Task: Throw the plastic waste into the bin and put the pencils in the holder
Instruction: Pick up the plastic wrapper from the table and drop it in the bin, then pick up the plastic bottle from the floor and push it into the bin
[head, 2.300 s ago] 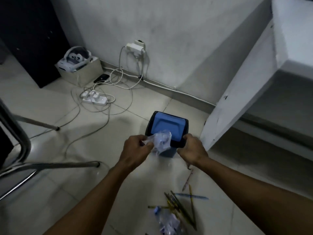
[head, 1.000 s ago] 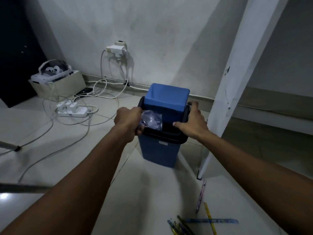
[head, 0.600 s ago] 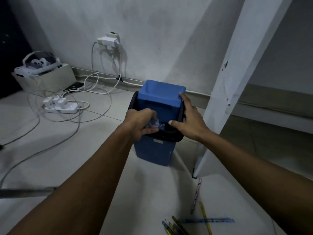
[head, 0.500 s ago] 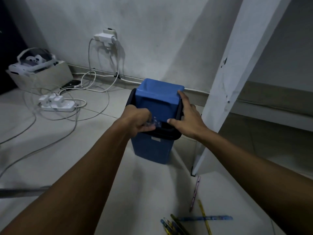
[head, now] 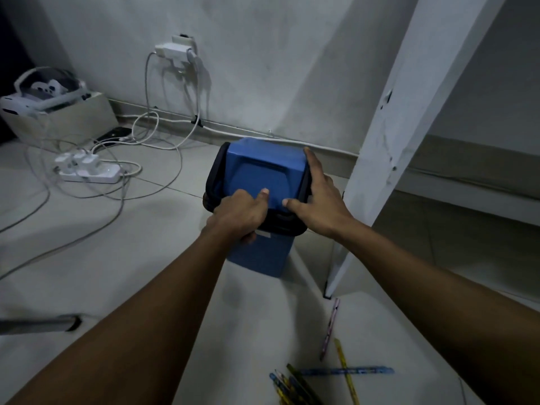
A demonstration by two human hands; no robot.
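Observation:
A blue bin (head: 257, 258) with a black rim and a blue swing lid (head: 260, 176) stands on the floor by the wall. My left hand (head: 239, 214) is curled over the bin's front rim, with its thumb on the lid. Spread flat, my right hand (head: 318, 206) rests on the bin's right rim with nothing in it. No plastic waste shows in either hand or on the lid. Several pencils (head: 295, 384) lie on the floor at the bottom right, with a pink pencil (head: 330, 328) a little apart. No pencil holder is in view.
A white slanted post (head: 388, 135) stands right beside the bin. A power strip (head: 87, 171) with loose cables lies on the floor at left, below a wall socket (head: 175, 49). A box holding a headset (head: 52, 112) sits far left. A metal leg (head: 38, 324) reaches in low left.
My left hand pushed the crumpled plastic down through the bin's opening and the plastic is gone from view. The lid has swung back over the opening. My right hand stayed on the rim.

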